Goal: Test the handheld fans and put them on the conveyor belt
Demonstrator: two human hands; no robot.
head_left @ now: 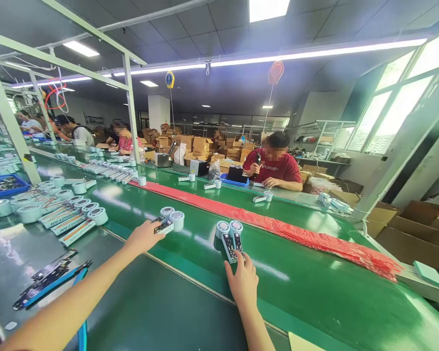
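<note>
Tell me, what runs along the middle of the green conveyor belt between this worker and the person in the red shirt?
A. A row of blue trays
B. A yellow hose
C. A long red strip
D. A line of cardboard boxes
C: a long red strip lies along the green conveyor belt, past the right hand and the left hand holding small handheld fans.

1. The left hand [143,237] covers the near end of the small fan [164,225] it touches, so its grip cannot be told
2. The right hand [244,282] hides the low ends of the two fans [229,240]
3. Both arms are cut off by the bottom edge
4. The far workers' [274,168] faces are blurred
</note>
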